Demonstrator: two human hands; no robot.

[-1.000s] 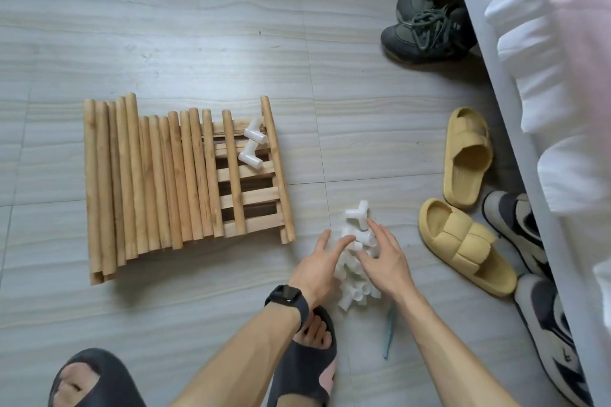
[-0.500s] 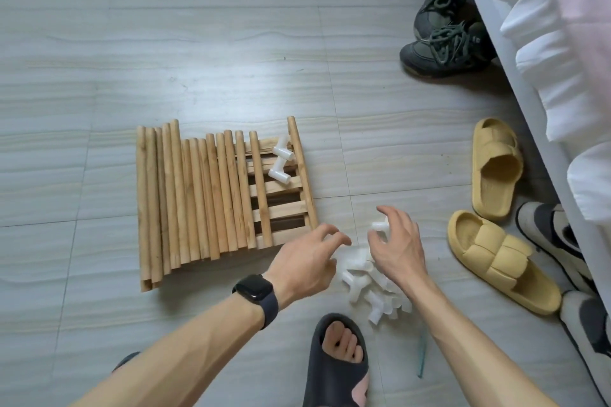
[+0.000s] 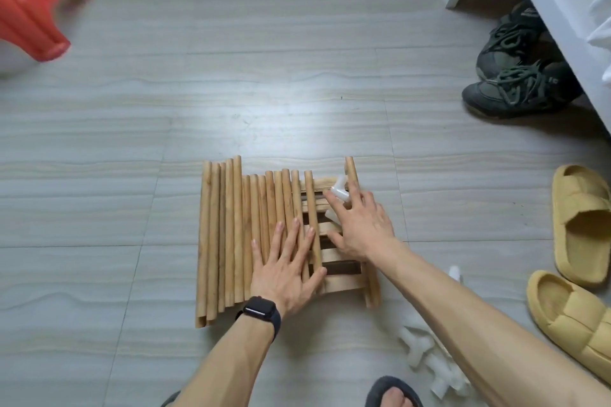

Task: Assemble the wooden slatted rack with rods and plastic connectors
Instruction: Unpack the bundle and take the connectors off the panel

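Floor [image 3: 99, 208] lies open left of the rods [image 3: 224, 241]; slippers [image 3: 578, 225] and shoes [image 3: 515, 76] line the right

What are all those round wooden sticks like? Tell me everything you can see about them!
The round wooden sticks are pale, smooth-looking rods of light wood. They lie side by side, pointing away from the person, and their far ends are not lined up. The right-hand ones lie over a wooden slatted panel on the floor. The left hand rests flat on them with straight, spread fingers.
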